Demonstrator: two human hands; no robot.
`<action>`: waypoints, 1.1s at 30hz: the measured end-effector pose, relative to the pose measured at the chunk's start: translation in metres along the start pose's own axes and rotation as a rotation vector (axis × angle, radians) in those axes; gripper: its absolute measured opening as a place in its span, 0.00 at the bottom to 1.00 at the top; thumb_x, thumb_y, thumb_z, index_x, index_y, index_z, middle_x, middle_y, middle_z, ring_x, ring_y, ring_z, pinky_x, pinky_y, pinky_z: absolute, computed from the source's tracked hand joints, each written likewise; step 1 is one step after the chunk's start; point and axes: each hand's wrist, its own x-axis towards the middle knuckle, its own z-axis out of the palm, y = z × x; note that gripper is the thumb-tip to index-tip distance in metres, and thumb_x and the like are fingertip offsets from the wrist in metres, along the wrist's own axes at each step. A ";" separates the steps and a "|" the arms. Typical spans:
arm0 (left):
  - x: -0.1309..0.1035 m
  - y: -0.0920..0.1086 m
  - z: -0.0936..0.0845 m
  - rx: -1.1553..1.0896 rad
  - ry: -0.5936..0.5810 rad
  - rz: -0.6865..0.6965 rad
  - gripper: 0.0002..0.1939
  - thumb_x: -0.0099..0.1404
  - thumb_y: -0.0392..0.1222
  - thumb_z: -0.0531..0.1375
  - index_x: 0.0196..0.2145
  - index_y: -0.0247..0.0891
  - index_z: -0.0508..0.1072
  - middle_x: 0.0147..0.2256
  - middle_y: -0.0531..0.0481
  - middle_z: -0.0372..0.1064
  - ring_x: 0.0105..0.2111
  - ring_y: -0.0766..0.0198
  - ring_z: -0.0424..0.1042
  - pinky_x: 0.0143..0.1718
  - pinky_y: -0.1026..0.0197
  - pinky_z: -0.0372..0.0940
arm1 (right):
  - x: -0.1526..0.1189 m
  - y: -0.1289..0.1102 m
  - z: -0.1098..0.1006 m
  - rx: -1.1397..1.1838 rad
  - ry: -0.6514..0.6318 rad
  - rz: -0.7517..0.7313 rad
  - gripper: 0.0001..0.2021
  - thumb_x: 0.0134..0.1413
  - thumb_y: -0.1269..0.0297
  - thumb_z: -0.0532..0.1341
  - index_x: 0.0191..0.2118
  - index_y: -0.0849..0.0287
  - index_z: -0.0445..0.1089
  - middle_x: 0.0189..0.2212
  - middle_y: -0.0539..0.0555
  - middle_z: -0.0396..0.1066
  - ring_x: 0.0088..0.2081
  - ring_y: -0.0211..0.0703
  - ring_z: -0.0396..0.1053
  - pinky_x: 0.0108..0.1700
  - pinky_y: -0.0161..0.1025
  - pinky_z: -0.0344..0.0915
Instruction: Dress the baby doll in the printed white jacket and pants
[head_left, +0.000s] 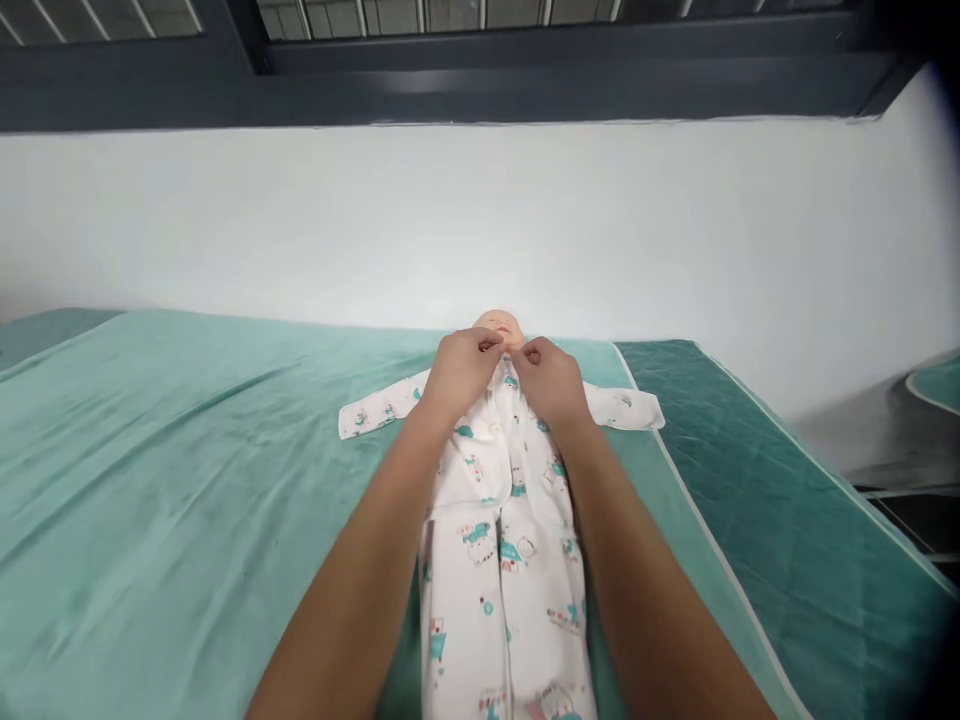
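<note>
A doll [499, 322] lies on its back, its head toward the wall, in a white outfit [469, 470] printed with teal figures. Both sleeves stretch out sideways, and the trouser legs reach toward me. At the neckline my left hand [469, 365] is closed, fingertips pinched on the collar edge just below the doll's chin. My right hand [551, 375] is closed too, pinching the other side of the collar close beside it. The front of the top shows an open seam with a small button below my hands. My fingers hide most of the collar.
A light green sheet [187, 480] with creases covers the bed. Darker green quilted cloth [780, 500] lies on the right. Behind the bed rises a white wall [337, 220] below a dark window frame [525, 85] with bars.
</note>
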 end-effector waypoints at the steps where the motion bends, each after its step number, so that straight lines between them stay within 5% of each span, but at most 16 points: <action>1: 0.001 -0.001 0.000 -0.011 0.015 0.004 0.11 0.63 0.43 0.58 0.36 0.41 0.80 0.36 0.49 0.79 0.37 0.58 0.74 0.40 0.59 0.65 | -0.001 0.001 0.002 0.024 0.008 0.008 0.11 0.57 0.54 0.56 0.30 0.55 0.66 0.27 0.51 0.71 0.31 0.43 0.65 0.34 0.39 0.55; 5: -0.004 -0.015 -0.005 0.056 0.141 -0.007 0.11 0.63 0.44 0.59 0.38 0.39 0.79 0.40 0.48 0.78 0.39 0.59 0.73 0.43 0.59 0.64 | -0.006 0.003 -0.001 0.087 -0.015 0.066 0.14 0.54 0.49 0.60 0.30 0.55 0.64 0.28 0.51 0.72 0.30 0.43 0.65 0.33 0.38 0.56; 11: -0.001 -0.025 -0.001 0.003 -0.021 -0.058 0.11 0.64 0.47 0.59 0.36 0.40 0.79 0.34 0.50 0.77 0.33 0.61 0.72 0.35 0.60 0.63 | -0.005 0.003 -0.003 0.069 -0.077 0.048 0.13 0.52 0.53 0.61 0.25 0.54 0.64 0.23 0.50 0.69 0.26 0.42 0.62 0.29 0.38 0.55; 18: 0.002 -0.022 0.002 -0.131 0.064 -0.026 0.06 0.61 0.42 0.60 0.33 0.38 0.76 0.34 0.49 0.77 0.34 0.63 0.72 0.38 0.60 0.64 | 0.000 0.000 -0.008 0.302 -0.033 0.125 0.11 0.51 0.57 0.61 0.24 0.57 0.70 0.20 0.49 0.67 0.24 0.39 0.61 0.29 0.38 0.57; 22: 0.005 -0.025 0.007 -0.241 0.048 -0.030 0.06 0.61 0.42 0.61 0.34 0.39 0.77 0.35 0.49 0.78 0.36 0.62 0.74 0.39 0.60 0.65 | 0.000 -0.002 -0.001 0.491 -0.063 0.128 0.11 0.51 0.56 0.62 0.29 0.59 0.74 0.24 0.50 0.70 0.27 0.39 0.64 0.30 0.37 0.60; 29: 0.003 -0.029 0.009 -0.236 -0.028 -0.027 0.09 0.63 0.43 0.60 0.36 0.39 0.78 0.37 0.48 0.78 0.38 0.61 0.75 0.42 0.58 0.66 | -0.003 0.010 0.003 0.580 -0.203 0.113 0.13 0.53 0.55 0.61 0.36 0.56 0.78 0.33 0.51 0.76 0.34 0.42 0.69 0.37 0.38 0.64; 33: 0.003 -0.030 0.010 -0.250 -0.022 -0.017 0.09 0.63 0.43 0.60 0.38 0.38 0.78 0.38 0.47 0.77 0.38 0.62 0.74 0.42 0.59 0.66 | -0.002 0.009 0.003 0.567 -0.180 0.095 0.12 0.52 0.57 0.62 0.38 0.56 0.79 0.37 0.51 0.78 0.39 0.43 0.72 0.45 0.40 0.66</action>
